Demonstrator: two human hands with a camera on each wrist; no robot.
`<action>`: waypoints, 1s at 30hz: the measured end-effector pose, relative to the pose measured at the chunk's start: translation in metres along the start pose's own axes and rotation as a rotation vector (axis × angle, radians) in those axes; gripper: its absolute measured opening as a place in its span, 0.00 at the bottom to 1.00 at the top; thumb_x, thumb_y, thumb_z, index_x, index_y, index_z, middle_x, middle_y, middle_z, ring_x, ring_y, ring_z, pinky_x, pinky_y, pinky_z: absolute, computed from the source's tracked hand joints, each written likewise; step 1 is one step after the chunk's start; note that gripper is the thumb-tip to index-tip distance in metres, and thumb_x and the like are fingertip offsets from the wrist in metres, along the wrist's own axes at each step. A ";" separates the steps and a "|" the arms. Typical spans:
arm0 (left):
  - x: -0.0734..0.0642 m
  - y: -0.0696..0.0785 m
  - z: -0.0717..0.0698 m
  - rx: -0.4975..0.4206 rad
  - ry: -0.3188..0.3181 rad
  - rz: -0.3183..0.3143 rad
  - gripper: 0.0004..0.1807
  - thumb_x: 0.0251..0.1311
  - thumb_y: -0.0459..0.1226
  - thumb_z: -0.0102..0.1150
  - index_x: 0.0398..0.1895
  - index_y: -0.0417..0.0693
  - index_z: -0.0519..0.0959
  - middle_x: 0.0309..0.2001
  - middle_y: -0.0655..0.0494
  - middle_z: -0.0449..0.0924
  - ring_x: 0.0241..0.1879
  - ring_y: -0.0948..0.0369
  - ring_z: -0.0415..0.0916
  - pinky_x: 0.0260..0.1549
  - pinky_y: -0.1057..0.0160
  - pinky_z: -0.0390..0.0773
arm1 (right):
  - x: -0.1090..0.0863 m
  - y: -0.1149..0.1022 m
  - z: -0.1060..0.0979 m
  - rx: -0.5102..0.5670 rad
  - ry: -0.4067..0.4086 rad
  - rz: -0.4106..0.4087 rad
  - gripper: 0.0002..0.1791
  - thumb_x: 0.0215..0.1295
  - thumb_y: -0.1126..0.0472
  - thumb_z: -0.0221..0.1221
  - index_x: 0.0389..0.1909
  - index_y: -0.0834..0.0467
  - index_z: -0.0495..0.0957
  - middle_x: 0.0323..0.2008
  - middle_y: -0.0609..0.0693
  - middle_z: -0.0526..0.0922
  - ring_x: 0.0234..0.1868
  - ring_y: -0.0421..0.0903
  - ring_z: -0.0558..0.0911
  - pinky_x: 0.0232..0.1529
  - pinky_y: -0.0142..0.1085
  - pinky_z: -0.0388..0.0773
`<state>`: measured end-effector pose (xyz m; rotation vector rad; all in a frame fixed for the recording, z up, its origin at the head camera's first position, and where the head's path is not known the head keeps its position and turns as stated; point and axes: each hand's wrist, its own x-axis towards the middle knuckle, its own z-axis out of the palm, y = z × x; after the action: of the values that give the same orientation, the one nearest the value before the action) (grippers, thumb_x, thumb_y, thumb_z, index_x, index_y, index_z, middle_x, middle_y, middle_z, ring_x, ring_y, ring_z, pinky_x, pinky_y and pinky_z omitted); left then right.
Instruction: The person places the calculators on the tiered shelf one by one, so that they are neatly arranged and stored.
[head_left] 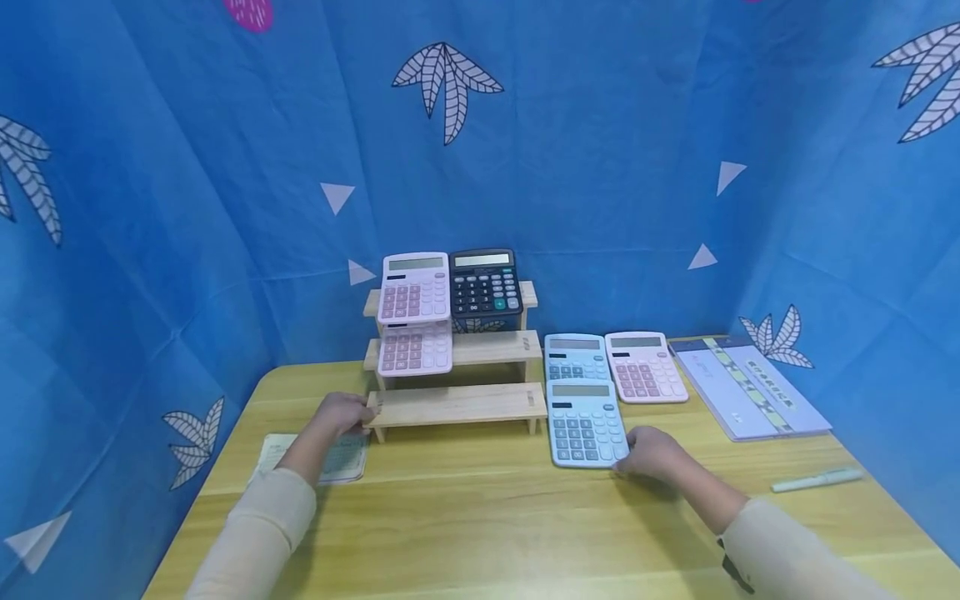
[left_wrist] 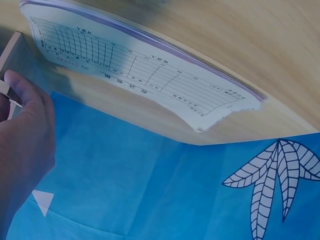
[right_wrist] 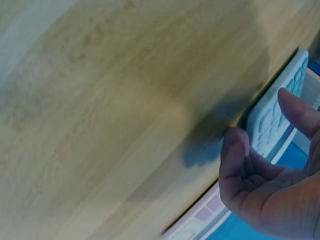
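My left hand (head_left: 342, 412) grips the left end of the lowest step of a three-step wooden stand (head_left: 457, 405). In the left wrist view the thumb lies over the board's end. On the right, my right hand (head_left: 654, 452) pinches the lower right corner of a light blue calculator (head_left: 588, 427). The right wrist view has the thumb over the key side and curled fingers at the edge. This calculator overlaps the lower part of another blue calculator (head_left: 576, 354). A pink calculator (head_left: 647, 367) lies beside them.
On the stand's top step lean a pink calculator (head_left: 414, 287) and a black calculator (head_left: 486, 283); another pink calculator (head_left: 415, 350) leans on the middle step. A receipt pad (head_left: 345, 458) lies left. To the right are a pale notebook (head_left: 750, 387) and a light green pen (head_left: 817, 480). Blue curtains surround the table.
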<state>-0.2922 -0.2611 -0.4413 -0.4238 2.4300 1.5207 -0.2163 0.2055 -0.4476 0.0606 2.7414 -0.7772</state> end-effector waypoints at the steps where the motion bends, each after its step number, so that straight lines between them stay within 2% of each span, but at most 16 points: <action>1: 0.000 0.000 0.000 -0.006 0.000 0.003 0.29 0.57 0.27 0.57 0.62 0.25 0.63 0.59 0.29 0.65 0.22 0.65 0.75 0.29 0.67 0.84 | 0.000 0.001 0.001 0.001 0.008 0.000 0.20 0.42 0.61 0.69 0.35 0.69 0.76 0.29 0.53 0.78 0.32 0.49 0.74 0.38 0.45 0.77; 4: 0.000 0.001 0.000 -0.016 -0.004 0.009 0.29 0.57 0.27 0.57 0.62 0.25 0.63 0.60 0.28 0.64 0.23 0.65 0.75 0.29 0.68 0.84 | 0.002 0.004 0.003 0.042 0.022 0.014 0.19 0.43 0.63 0.68 0.34 0.70 0.75 0.30 0.54 0.77 0.32 0.49 0.74 0.37 0.44 0.76; 11: 0.000 0.000 0.000 0.028 -0.004 0.017 0.27 0.57 0.26 0.56 0.60 0.24 0.65 0.57 0.28 0.67 0.23 0.64 0.77 0.28 0.67 0.84 | 0.005 0.011 0.005 0.278 0.001 0.088 0.12 0.49 0.69 0.64 0.30 0.69 0.71 0.28 0.55 0.72 0.31 0.48 0.71 0.31 0.35 0.72; 14: 0.001 0.000 0.000 0.030 -0.009 0.014 0.27 0.57 0.26 0.56 0.60 0.25 0.65 0.56 0.28 0.68 0.23 0.64 0.77 0.28 0.67 0.84 | 0.005 0.010 0.002 0.368 -0.016 0.105 0.13 0.52 0.73 0.59 0.36 0.77 0.70 0.28 0.57 0.74 0.28 0.45 0.74 0.29 0.32 0.74; 18: 0.002 -0.001 -0.001 0.019 -0.008 0.011 0.28 0.56 0.26 0.56 0.61 0.25 0.65 0.56 0.28 0.68 0.22 0.64 0.78 0.28 0.66 0.84 | 0.003 0.008 -0.002 0.518 -0.061 0.128 0.22 0.56 0.76 0.52 0.51 0.83 0.64 0.31 0.59 0.78 0.24 0.40 0.78 0.28 0.30 0.79; 20: 0.002 -0.001 -0.002 0.015 -0.002 0.007 0.28 0.56 0.26 0.56 0.61 0.25 0.65 0.56 0.28 0.69 0.21 0.64 0.78 0.28 0.66 0.84 | 0.003 0.008 -0.004 0.629 -0.108 0.172 0.20 0.59 0.74 0.50 0.51 0.80 0.65 0.28 0.57 0.80 0.22 0.39 0.79 0.26 0.27 0.79; 23: 0.001 0.000 -0.001 0.018 -0.006 0.006 0.28 0.56 0.26 0.56 0.61 0.26 0.65 0.57 0.28 0.67 0.22 0.64 0.78 0.29 0.65 0.85 | 0.003 0.008 -0.004 0.798 -0.153 0.251 0.10 0.59 0.72 0.50 0.40 0.73 0.71 0.23 0.53 0.79 0.23 0.40 0.79 0.25 0.26 0.79; 25: 0.002 0.000 -0.001 0.019 -0.011 0.005 0.28 0.56 0.26 0.55 0.62 0.26 0.64 0.59 0.28 0.66 0.23 0.63 0.78 0.29 0.65 0.85 | 0.003 0.008 -0.004 0.895 -0.186 0.288 0.04 0.60 0.72 0.50 0.35 0.69 0.71 0.22 0.52 0.77 0.24 0.41 0.78 0.28 0.27 0.80; 27: 0.002 -0.001 0.000 0.023 -0.010 0.004 0.29 0.55 0.26 0.55 0.62 0.26 0.64 0.60 0.28 0.65 0.24 0.63 0.78 0.29 0.66 0.84 | 0.002 0.008 -0.003 0.955 -0.211 0.284 0.03 0.59 0.72 0.51 0.34 0.68 0.70 0.23 0.52 0.76 0.26 0.42 0.77 0.31 0.27 0.80; 30: 0.004 -0.002 0.001 0.018 -0.004 0.000 0.28 0.56 0.26 0.56 0.61 0.26 0.65 0.59 0.28 0.66 0.24 0.63 0.78 0.28 0.67 0.84 | 0.001 0.007 -0.004 1.025 -0.275 0.224 0.10 0.63 0.73 0.50 0.44 0.74 0.67 0.26 0.53 0.76 0.29 0.42 0.78 0.37 0.29 0.82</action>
<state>-0.2947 -0.2614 -0.4447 -0.4173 2.4390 1.4966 -0.2179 0.2133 -0.4478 0.4177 1.7868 -1.8420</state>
